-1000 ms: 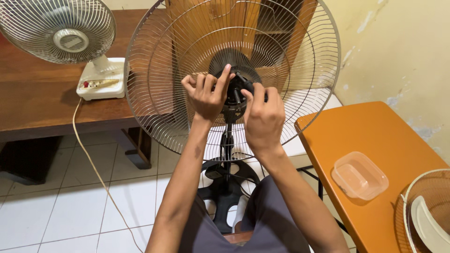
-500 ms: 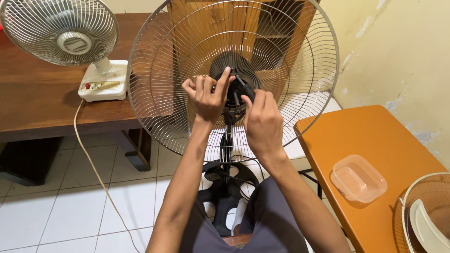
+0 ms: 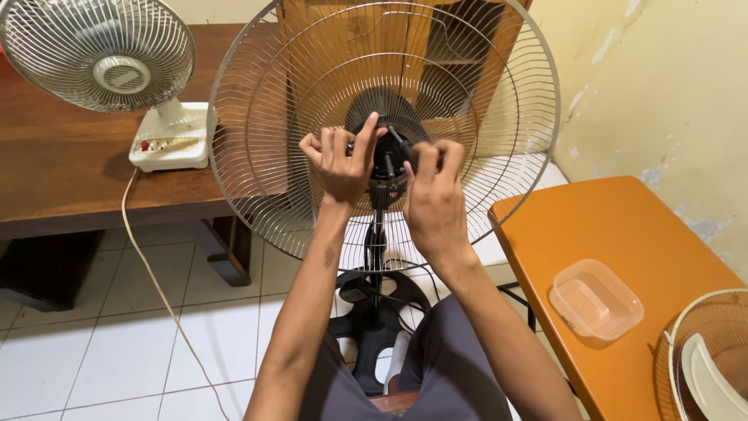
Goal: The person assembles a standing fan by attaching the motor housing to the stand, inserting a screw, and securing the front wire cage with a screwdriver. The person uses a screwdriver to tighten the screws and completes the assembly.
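Gripping the black hub (image 3: 387, 160) at the centre of the rear wire guard (image 3: 257, 164), both hands work at the stand fan's middle. The left hand (image 3: 340, 160) closes its fingers on the hub's left side, seemingly to steady it, while the right hand (image 3: 432, 195) pinches its right side with narrow fingers. The guard's rim curves wide around them, leaving open room inside. An orange surface (image 3: 623, 234) sits near right with a clear plastic container (image 3: 596, 298); a small white desk fan (image 3: 105, 54) stands far left.
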